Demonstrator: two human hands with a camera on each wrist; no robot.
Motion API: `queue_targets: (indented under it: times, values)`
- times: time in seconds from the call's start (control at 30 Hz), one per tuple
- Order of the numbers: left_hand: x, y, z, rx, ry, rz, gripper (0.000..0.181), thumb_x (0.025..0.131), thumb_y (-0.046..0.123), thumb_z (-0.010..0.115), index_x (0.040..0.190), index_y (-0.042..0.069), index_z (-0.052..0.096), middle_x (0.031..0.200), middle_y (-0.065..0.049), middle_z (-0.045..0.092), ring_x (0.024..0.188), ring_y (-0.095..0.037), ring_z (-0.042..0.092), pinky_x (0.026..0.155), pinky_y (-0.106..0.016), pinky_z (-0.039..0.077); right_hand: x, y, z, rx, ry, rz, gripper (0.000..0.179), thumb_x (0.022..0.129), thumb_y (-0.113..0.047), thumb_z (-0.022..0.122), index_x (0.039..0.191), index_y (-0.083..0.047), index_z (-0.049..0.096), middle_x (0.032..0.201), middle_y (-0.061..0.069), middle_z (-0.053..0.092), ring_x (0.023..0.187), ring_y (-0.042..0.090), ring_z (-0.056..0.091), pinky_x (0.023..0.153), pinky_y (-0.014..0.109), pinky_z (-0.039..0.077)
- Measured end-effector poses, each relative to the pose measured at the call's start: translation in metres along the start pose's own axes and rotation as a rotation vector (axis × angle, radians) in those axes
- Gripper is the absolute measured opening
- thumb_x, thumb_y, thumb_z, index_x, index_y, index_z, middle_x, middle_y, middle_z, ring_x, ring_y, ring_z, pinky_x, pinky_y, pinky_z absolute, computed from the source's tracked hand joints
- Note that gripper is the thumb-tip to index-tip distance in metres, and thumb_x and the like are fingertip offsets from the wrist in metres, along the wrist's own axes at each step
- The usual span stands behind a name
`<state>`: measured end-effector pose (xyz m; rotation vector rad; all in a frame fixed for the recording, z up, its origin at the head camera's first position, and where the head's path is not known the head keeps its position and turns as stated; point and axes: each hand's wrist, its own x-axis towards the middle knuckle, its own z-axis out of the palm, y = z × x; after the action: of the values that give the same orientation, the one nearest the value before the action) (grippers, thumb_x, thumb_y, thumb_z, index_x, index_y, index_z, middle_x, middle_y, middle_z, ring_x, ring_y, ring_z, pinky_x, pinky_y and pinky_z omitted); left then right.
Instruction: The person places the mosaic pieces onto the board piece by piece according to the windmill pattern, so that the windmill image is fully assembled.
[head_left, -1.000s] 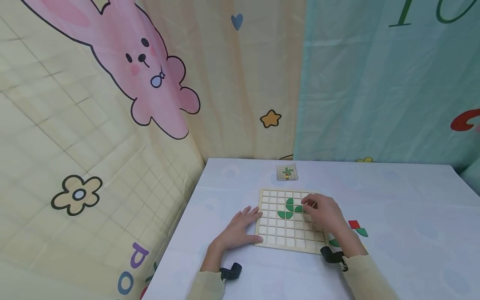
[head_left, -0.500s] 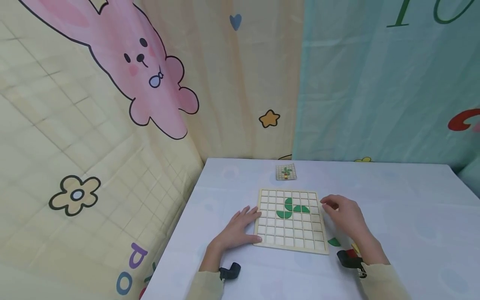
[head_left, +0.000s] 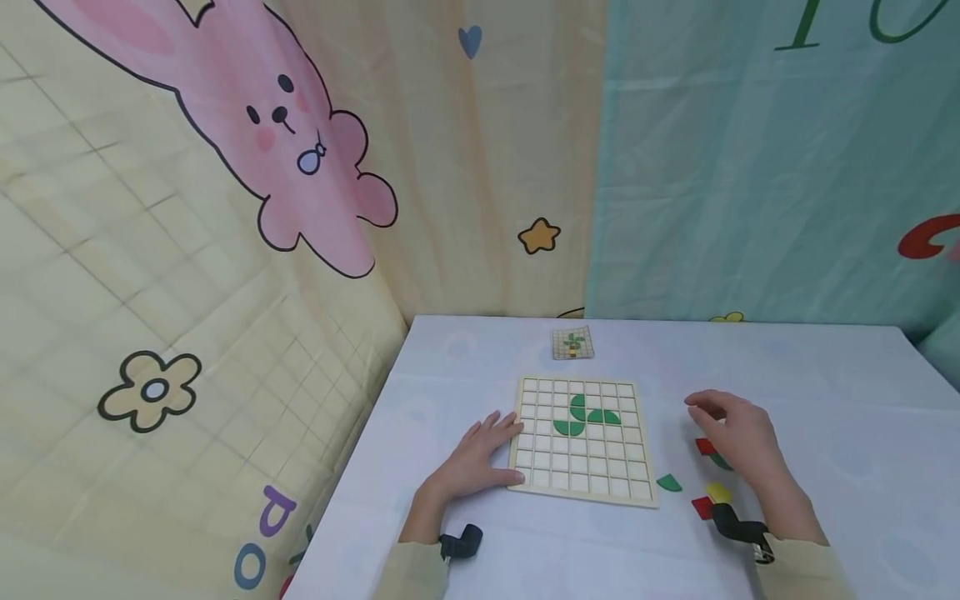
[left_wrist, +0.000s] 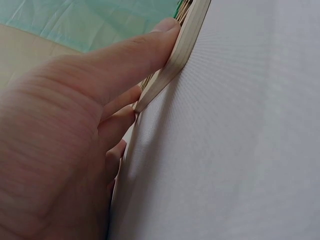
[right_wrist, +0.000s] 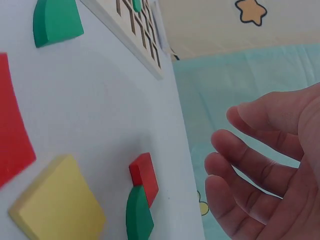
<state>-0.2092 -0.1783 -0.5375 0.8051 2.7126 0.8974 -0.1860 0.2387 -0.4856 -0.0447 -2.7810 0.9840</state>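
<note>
While the left hand [head_left: 477, 461] rests along the left edge of the grid board [head_left: 540, 467], fingers extended and spread, thumb at the board's near left corner, the right hand [head_left: 738, 429] is raised above the desk [head_left: 840, 400] to the board's right, its fingers loosely curved with nothing visible between them.

The grid board lies flat, nearer the desk's far left corner than its far right one. Green pieces [head_left: 577, 407] sit in its cells as three half-round shapes. A patterned card [head_left: 573, 342] lies between the board and the desk's far edge, showing a grid with green, red and yellow marks; any print is too small to read.

Loose on the desk: a green piece [head_left: 669, 482] near the board's near right corner; a red piece [head_left: 705, 447] touching another green piece [right_wrist: 140, 215]; toward the near edge, a yellow piece [head_left: 718, 492] just beside a second red piece [head_left: 702, 507].

Writing observed on the cloth backdrop [head_left: 495, 133]: at upper right, a green character resembling a 1 and a round green one, both cut off at the top; beyond the desk's left edge, a purple letter resembling a P [head_left: 278, 509] and a blue O [head_left: 249, 567].
</note>
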Motion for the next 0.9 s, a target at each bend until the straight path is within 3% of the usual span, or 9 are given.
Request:
queue_targets:
  times: [0.33, 0.5, 0.9]
  values:
    - [0.000, 0.001, -0.001, 0.017, 0.004, 0.000, 0.086, 0.085, 0.058, 0.072, 0.157, 0.025, 0.038, 0.164, 0.009, 0.024, 0.154, -0.020, 0.008, 0.124, -0.047, 0.007, -0.004, 0.017, -0.008, 0.018, -0.015, 0.087, 0.033, 0.099, -0.022, 0.064, 0.127, -0.005, 0.064, 0.125, 0.025, 0.060, 0.111, 0.043, 0.052, 0.078, 0.053, 0.059]
    - [0.001, 0.001, -0.003, 0.019, 0.005, -0.002, 0.085, 0.086, 0.058, 0.072, 0.157, 0.025, 0.038, 0.164, 0.009, 0.024, 0.154, -0.020, 0.008, 0.124, -0.046, 0.007, -0.003, 0.023, -0.012, 0.021, -0.040, 0.081, 0.033, 0.100, -0.022, 0.064, 0.128, -0.004, 0.063, 0.124, 0.025, 0.061, 0.112, 0.045, 0.052, 0.083, 0.059, 0.055]
    - [0.001, -0.002, 0.001, 0.011, -0.003, -0.014, 0.086, 0.085, 0.062, 0.071, 0.157, 0.028, 0.038, 0.164, 0.010, 0.025, 0.154, -0.019, 0.008, 0.124, -0.046, 0.007, -0.008, 0.034, -0.017, -0.007, -0.124, 0.097, 0.034, 0.094, -0.018, 0.070, 0.123, -0.001, 0.065, 0.115, 0.025, 0.064, 0.105, 0.043, 0.056, 0.078, 0.052, 0.058]
